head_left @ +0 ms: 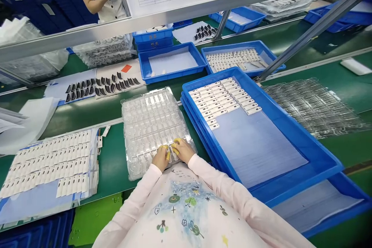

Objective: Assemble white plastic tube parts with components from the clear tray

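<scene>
clear plastic blister tray (pixel 151 116) on the green conveyor belt (pixel 113 162), white parts (pixel 162 139) in its near pockets; left hand (pixel 161 158) and right hand (pixel 182 150) curled on it, grip unclear; blue bin (pixel 290 117) at right, rows filling only its far end.

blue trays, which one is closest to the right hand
The large stacked blue tray beside the right hand, with white parts in rows at its far end; the others lie farther off.
</scene>
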Demonstrator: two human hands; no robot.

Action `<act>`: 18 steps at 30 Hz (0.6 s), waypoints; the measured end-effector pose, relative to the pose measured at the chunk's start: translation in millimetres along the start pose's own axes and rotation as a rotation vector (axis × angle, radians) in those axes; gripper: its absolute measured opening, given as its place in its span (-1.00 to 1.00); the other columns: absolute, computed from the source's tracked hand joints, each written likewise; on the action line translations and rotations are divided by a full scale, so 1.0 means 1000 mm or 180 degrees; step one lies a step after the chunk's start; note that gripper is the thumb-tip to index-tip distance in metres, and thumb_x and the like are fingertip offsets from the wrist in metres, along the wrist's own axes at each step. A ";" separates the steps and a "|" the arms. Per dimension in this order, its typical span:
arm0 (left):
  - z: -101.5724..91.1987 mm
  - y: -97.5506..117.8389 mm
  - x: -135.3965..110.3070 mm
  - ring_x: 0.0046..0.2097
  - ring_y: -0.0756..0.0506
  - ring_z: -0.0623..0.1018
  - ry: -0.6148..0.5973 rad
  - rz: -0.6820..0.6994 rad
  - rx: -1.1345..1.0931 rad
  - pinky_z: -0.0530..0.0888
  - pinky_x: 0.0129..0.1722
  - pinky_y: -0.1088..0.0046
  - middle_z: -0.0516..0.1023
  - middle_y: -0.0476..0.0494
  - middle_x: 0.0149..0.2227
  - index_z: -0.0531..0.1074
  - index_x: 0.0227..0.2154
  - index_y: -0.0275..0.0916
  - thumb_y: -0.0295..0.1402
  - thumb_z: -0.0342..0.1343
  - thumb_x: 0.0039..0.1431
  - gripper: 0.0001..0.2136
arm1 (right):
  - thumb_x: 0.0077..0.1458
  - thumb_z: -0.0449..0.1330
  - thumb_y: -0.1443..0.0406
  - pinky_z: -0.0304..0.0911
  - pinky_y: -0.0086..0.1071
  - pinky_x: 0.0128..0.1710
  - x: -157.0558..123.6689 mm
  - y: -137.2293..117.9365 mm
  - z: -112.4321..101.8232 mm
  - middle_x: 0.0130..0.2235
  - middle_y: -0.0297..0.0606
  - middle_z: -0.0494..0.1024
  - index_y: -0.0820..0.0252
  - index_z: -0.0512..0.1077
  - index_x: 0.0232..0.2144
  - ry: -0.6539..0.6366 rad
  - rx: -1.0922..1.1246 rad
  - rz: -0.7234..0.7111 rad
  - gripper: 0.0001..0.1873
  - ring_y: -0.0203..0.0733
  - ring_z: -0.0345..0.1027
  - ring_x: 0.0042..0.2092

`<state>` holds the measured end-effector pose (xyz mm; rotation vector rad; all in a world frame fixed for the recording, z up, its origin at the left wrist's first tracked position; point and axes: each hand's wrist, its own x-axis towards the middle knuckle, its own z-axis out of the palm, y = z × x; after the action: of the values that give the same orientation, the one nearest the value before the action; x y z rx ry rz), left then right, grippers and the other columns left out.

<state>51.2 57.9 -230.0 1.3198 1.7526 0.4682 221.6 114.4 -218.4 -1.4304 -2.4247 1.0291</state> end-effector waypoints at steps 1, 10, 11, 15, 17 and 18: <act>0.000 0.001 -0.002 0.04 -0.20 0.53 0.0021 0.0010 0.0156 0.52 0.02 0.06 0.45 -0.24 0.14 0.40 0.08 -0.24 -0.27 0.16 0.30 -0.66 | 0.24 0.15 0.38 0.21 -0.16 0.13 0.001 0.000 -0.001 0.17 0.02 0.41 0.22 0.58 -0.12 0.0013 -0.0106 -0.0030 -0.77 0.01 0.32 0.13; 0.001 0.003 -0.002 0.12 -0.23 0.49 0.0177 0.0002 0.0775 0.48 0.09 0.01 0.41 -0.25 0.19 0.41 0.08 -0.25 -0.28 0.15 0.30 -0.67 | 0.18 0.19 0.41 0.20 -0.07 0.10 0.004 -0.003 0.005 0.22 -0.03 0.41 0.24 0.61 -0.28 0.0134 -0.0564 -0.0111 -0.83 0.05 0.29 0.10; 0.002 0.002 -0.001 0.11 -0.23 0.49 0.0191 -0.0003 0.0760 0.48 0.08 0.02 0.42 -0.25 0.18 0.42 0.06 -0.25 -0.28 0.16 0.29 -0.69 | 0.16 0.20 0.42 0.21 -0.08 0.10 0.004 -0.006 0.005 0.21 -0.02 0.42 0.24 0.60 -0.28 0.0173 -0.0575 -0.0088 -0.84 0.05 0.31 0.09; 0.004 -0.002 -0.001 0.05 -0.19 0.52 0.0248 0.0055 0.0491 0.49 0.04 0.07 0.47 -0.22 0.11 0.46 -0.04 -0.28 -0.28 0.17 0.28 -0.75 | 0.15 0.25 0.35 0.25 -0.14 0.09 -0.004 -0.020 -0.013 0.13 -0.03 0.49 0.21 0.59 -0.19 0.0464 -0.0538 -0.0004 -0.82 0.06 0.34 0.09; 0.000 -0.004 -0.004 -0.02 -0.15 0.53 0.0305 0.0113 0.0235 0.51 -0.01 0.13 0.50 -0.20 0.04 0.47 -0.11 -0.29 -0.27 0.17 0.28 -0.78 | 0.22 0.21 0.27 0.25 -0.20 0.09 -0.010 -0.022 -0.039 0.07 -0.11 0.53 0.15 0.58 -0.16 0.0697 -0.0491 0.0074 -0.81 -0.01 0.36 0.07; -0.003 -0.006 -0.006 -0.07 -0.13 0.54 0.0348 0.0133 0.0088 0.52 -0.04 0.16 0.51 -0.19 0.00 0.47 -0.15 -0.29 -0.26 0.16 0.28 -0.79 | 0.26 0.16 0.25 0.25 -0.23 0.10 -0.013 -0.019 -0.056 0.05 -0.13 0.53 0.12 0.56 -0.13 0.0846 -0.0476 0.0173 -0.79 -0.04 0.36 0.07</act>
<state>45.4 50.4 -229.8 1.3752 1.8293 0.5506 239.4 125.0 -161.3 -1.5740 -2.3210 0.6301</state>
